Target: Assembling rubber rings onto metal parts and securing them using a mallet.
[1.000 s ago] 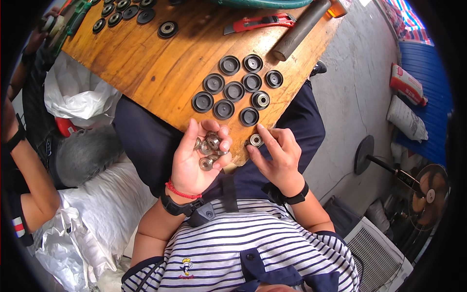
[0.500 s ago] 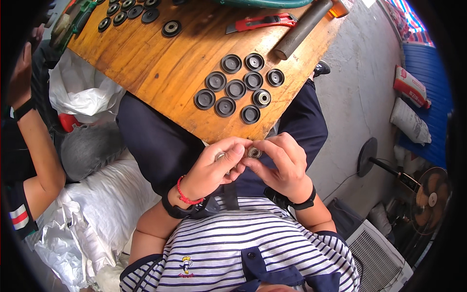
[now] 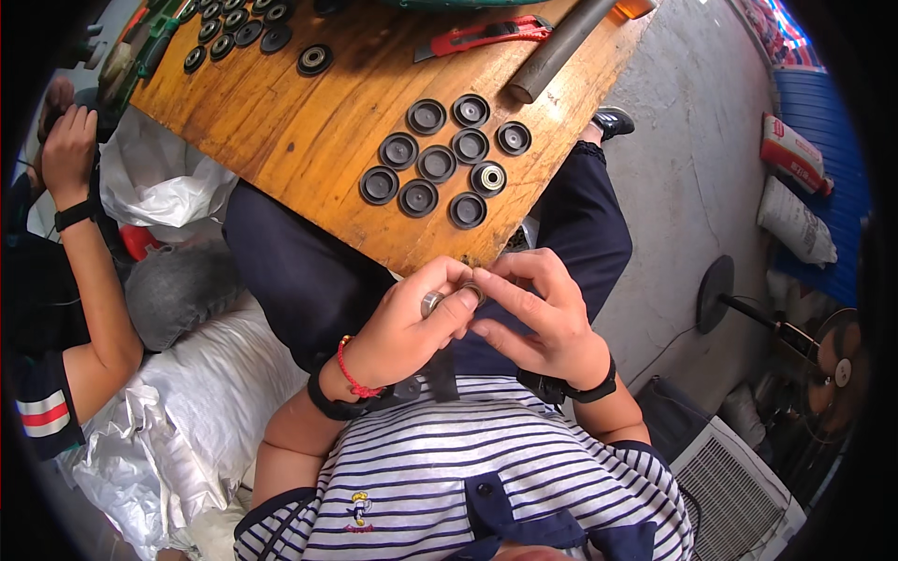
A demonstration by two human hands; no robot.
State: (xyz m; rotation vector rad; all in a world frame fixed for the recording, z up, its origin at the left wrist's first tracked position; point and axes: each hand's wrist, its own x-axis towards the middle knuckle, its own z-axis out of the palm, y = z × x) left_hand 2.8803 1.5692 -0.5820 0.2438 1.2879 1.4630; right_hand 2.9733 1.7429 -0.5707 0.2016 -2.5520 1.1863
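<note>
Just off the near edge of the wooden table, my left hand [image 3: 404, 313] is closed around small metal ball bearings. One bearing [image 3: 431, 303] shows in its palm side, and another [image 3: 475, 292] is pinched at thumb and fingertips. My right hand [image 3: 554, 323] has thumb and index finger apart, its index fingertip touching or nearly touching the pinched bearing. Ahead on the table lies a group of round black plastic caps [image 3: 436, 164] with raised rims. One cap [image 3: 488, 178] at the group's right side has a metal bearing seated in it.
On the wooden table [image 3: 309, 168] lie a red utility knife [image 3: 486, 37] and a dark metal rod [image 3: 571, 51]. More black wheels with bearings [image 3: 222, 46] sit far left. At left, a co-worker's arm [image 3: 98, 280] is near white sacks [image 3: 210, 402]. A fan [image 3: 842, 372] stands right.
The bearing between my hands has passed from my right fingertips to my left thumb and fingers. My right thumb has opened away from the index finger. The co-worker's hand has moved.
</note>
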